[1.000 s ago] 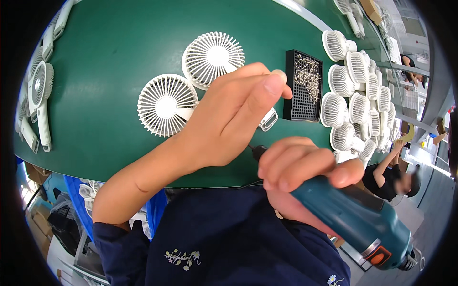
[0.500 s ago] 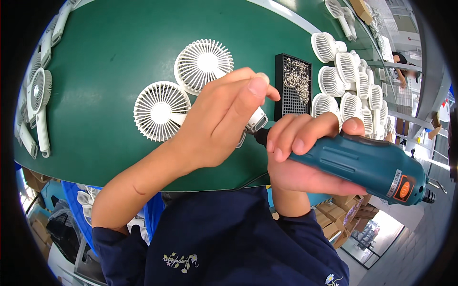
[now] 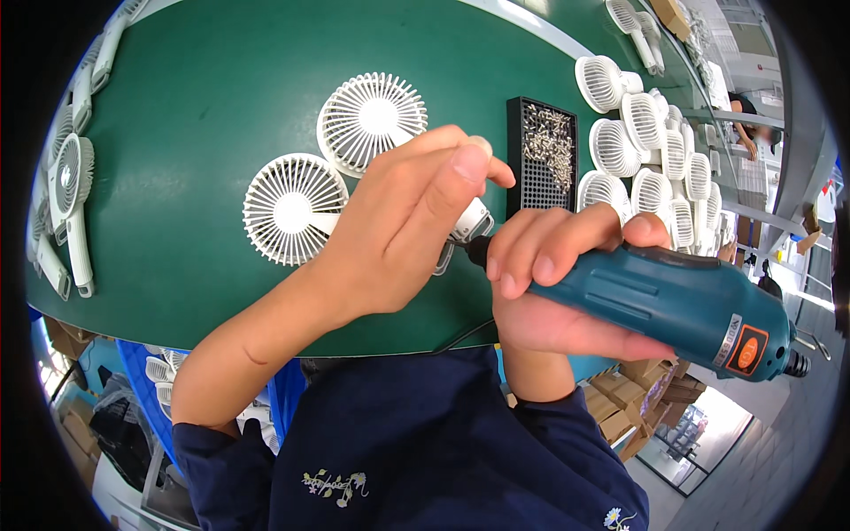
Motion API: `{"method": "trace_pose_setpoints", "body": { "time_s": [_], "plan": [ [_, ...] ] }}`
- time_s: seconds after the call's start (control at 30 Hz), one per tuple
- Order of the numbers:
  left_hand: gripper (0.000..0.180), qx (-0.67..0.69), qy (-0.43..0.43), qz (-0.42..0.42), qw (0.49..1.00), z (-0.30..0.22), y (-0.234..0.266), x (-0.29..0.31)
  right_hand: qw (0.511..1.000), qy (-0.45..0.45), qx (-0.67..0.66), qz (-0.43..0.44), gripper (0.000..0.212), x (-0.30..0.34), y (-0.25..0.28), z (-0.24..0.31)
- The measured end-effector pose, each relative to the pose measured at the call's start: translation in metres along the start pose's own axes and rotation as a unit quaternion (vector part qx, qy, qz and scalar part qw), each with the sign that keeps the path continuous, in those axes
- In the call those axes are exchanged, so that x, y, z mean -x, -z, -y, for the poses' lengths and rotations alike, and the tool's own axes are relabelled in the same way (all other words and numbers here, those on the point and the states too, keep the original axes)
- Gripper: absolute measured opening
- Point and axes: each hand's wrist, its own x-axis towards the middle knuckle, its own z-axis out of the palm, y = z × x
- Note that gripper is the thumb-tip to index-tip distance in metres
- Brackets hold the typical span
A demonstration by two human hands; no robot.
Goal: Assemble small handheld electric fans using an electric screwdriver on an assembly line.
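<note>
Two white handheld fans lie side by side: an upper fan (image 3: 372, 119) and a lower fan (image 3: 295, 211). My left hand (image 3: 390, 226) is closed over their handles, hiding most of them; I cannot tell whether it grips one or both. A handle end (image 3: 475, 219) shows past my fingers. My right hand (image 3: 567, 283) is wrapped round a teal electric screwdriver (image 3: 673, 301), held slanted. Its black nose points at the handle ends, and the bit's exact contact is hard to make out. Beside my hands stands a black tray (image 3: 516, 142) of small silver screws (image 3: 551, 146).
Several white fans (image 3: 620, 146) are piled on the right of the green table (image 3: 204, 97). More fans (image 3: 71, 181) line its left edge. A dark cord (image 3: 465, 334) runs at the near edge. Cardboard boxes (image 3: 620, 403) stand below, and another person (image 3: 748, 124) is at far right.
Both hands, the fans and the screwdriver have shifted very slightly left. The grip of each hand looks the same.
</note>
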Motion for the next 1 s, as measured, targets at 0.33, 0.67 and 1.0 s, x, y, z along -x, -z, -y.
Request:
{"method": "trace_pose_setpoints", "body": {
  "time_s": [0.33, 0.67, 1.0],
  "plan": [
    [0.073, -0.059, 0.056, 0.043, 0.996, -0.006, 0.003, -0.001, 1.0, 0.001, 0.008, 0.0, 0.087, 0.002, -0.002, -0.001],
    [0.071, -0.045, 0.062, 0.04, 0.996, -0.015, 0.003, -0.002, 0.998, 0.047, 0.007, -0.035, 0.075, -0.003, -0.013, 0.023],
    [0.086, -0.609, -0.066, 0.272, 0.742, -0.045, 0.045, 0.014, 0.982, 0.013, 0.017, -0.187, 0.072, 0.039, 0.035, 0.051]
  ]
}}
